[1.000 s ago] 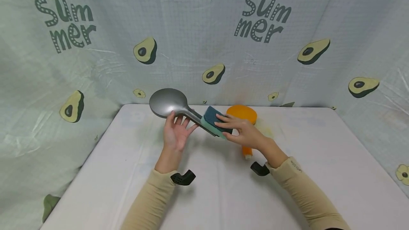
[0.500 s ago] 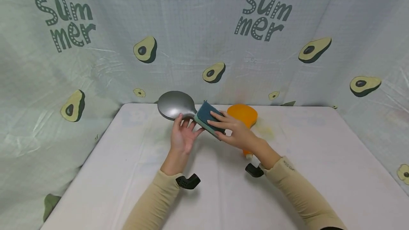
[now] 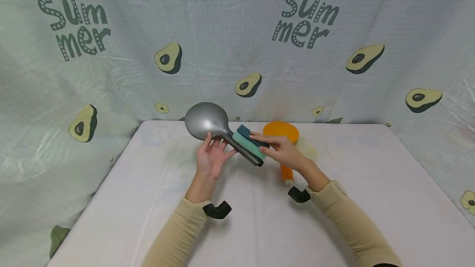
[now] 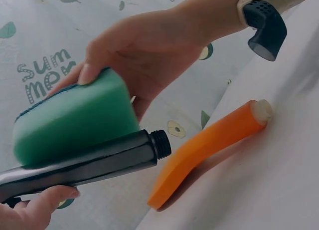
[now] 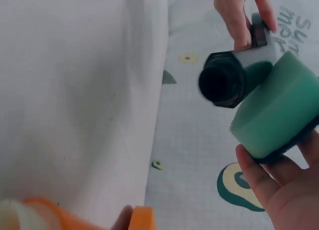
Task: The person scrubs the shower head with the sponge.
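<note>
I hold the grey shower head (image 3: 206, 119) above the table (image 3: 237, 226), head away from me, handle slanting down to my right. My left hand (image 3: 212, 162) grasps it at the neck, thumb and fingers to either side; I judge this keeps the handle exposed and steady against rubbing. Its threaded end (image 4: 161, 143) extends beyond the grip. My right hand (image 3: 287, 151) grips the sponge (image 3: 248, 142) by its dark scouring side, which puts the light green foam against the handle.

Pose: left palm turned up, forearm rising from below; right hand coming over from the right, back of the hand uppermost. An orange shower head (image 3: 287, 172) rests on the table beyond my right hand, its pale-tipped end towards me. The grey one's spray face cannot be seen.
</note>
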Demonstrator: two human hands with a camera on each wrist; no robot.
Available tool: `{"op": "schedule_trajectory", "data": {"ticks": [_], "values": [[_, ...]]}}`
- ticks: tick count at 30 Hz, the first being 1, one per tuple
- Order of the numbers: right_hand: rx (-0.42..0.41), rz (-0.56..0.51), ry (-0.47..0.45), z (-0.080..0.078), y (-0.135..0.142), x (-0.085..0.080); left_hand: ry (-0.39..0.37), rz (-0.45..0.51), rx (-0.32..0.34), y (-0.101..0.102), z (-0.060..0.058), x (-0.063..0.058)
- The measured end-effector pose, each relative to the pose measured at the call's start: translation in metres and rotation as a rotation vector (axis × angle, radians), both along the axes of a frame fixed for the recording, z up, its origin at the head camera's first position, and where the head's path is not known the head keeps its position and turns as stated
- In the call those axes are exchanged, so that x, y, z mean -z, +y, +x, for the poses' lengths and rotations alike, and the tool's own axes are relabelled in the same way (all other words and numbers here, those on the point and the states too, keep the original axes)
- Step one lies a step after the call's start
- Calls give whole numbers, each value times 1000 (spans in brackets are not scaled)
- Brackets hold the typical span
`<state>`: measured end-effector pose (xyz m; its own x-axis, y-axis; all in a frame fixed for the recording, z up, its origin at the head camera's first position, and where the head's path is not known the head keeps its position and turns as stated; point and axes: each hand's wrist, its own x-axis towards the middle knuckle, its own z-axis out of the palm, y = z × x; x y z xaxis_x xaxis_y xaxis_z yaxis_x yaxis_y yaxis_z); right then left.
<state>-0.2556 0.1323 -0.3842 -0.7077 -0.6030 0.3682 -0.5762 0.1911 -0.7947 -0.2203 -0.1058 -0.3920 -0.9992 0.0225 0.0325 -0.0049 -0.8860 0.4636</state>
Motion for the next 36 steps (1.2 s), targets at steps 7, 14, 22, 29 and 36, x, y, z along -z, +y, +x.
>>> {"op": "schedule_trajectory", "data": {"ticks": [7,14,22,29,36], "values": [[16,-40,-121,-2,-7,-3,17,14,18,1,0,-1],[-1,-52,-180,-3,2,0,25,125,-37,-7,-2,-8],[8,-71,-162,-4,-6,-2,42,69,-1,-2,-1,-1],[2,-33,-156,-3,-6,0,9,113,-36,-3,-1,-1],[21,-29,-180,0,6,2,36,157,-64,-10,-3,-3]]}}
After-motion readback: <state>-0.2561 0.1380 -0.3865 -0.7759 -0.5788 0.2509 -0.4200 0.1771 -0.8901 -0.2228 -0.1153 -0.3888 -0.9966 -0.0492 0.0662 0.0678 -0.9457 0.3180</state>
